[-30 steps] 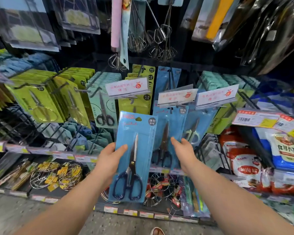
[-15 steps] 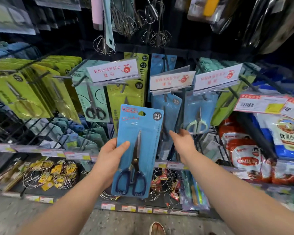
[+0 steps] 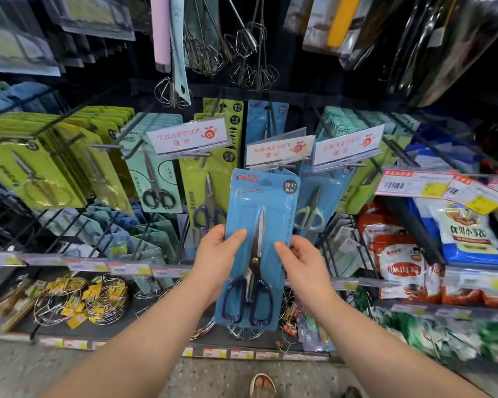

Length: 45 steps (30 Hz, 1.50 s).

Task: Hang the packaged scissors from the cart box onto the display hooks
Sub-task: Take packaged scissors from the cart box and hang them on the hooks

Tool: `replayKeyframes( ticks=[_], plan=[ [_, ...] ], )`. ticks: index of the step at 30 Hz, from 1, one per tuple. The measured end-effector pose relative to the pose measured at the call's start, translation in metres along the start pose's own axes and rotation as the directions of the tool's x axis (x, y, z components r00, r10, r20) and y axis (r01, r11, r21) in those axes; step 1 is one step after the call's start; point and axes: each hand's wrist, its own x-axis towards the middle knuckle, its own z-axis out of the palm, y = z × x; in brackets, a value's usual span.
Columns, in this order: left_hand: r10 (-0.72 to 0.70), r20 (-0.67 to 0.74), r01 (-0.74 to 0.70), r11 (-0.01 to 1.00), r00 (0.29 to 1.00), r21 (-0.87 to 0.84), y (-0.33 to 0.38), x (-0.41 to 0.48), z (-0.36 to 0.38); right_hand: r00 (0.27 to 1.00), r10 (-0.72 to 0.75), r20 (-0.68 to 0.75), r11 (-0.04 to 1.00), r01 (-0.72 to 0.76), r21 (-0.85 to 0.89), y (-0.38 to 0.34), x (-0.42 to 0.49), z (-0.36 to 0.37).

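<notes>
Your left hand (image 3: 219, 262) grips the pack (image 3: 270, 202) by its left edge, thumb on the front. The pack is upright and has shifted right and up. Its top now sits just under the middle label (image 3: 279, 150), in front of the blue packs (image 3: 259, 119) hung there. The hang hole (image 3: 266, 183) is not on anything yet. Your right hand (image 3: 305, 262) was off the pack half a second ago and now pinches its right edge. With both hands on it you look lined up to thread the hole. The hook tip is hidden behind the label.
</notes>
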Motion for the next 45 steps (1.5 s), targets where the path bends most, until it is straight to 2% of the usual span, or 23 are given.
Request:
replayKeyframes(
  ticks=[10,17,21,24,29,34,38,43,45],
  plan=[
    [-0.023,-0.002,0.023,0.996,1.000,0.089,0.003,0.017,0.012,1.000,-0.004,-0.029,1.000,0.004,-0.025,0.006,0.021,-0.003],
    [0.005,-0.045,0.003,0.986,0.999,0.168,0.004,0.047,0.020,0.999,-0.018,-0.043,0.991,0.013,-0.133,0.011,0.055,-0.004],
    [0.076,-0.071,-0.047,0.939,0.995,0.341,0.002,0.073,0.023,0.997,-0.063,-0.042,0.953,0.047,-0.300,0.018,0.081,-0.005],
    [0.069,-0.077,-0.036,0.928,0.995,0.370,-0.001,0.093,0.026,0.996,-0.079,-0.030,0.921,0.061,-0.386,0.020,0.101,-0.005],
    [0.089,-0.103,-0.036,0.900,0.991,0.434,0.003,0.118,0.031,0.995,-0.071,-0.075,0.907,0.033,-0.420,0.022,0.126,-0.002],
    [0.122,-0.103,-0.041,0.818,0.987,0.574,0.009,0.135,0.033,0.996,-0.020,-0.089,0.905,-0.020,-0.425,0.019,0.145,0.000],
    [0.107,-0.105,-0.024,0.805,0.989,0.593,0.010,0.137,0.033,0.996,0.017,-0.084,0.871,-0.056,-0.487,0.016,0.149,0.000],
    [0.021,-0.081,0.017,0.901,0.996,0.434,0.005,0.121,0.030,0.995,0.097,-0.004,0.865,-0.086,-0.494,0.014,0.137,-0.001],
    [0.010,-0.079,0.032,0.861,0.997,0.508,0.003,0.109,0.026,0.992,0.119,0.028,0.861,-0.089,-0.501,0.013,0.127,-0.003]
  ],
)
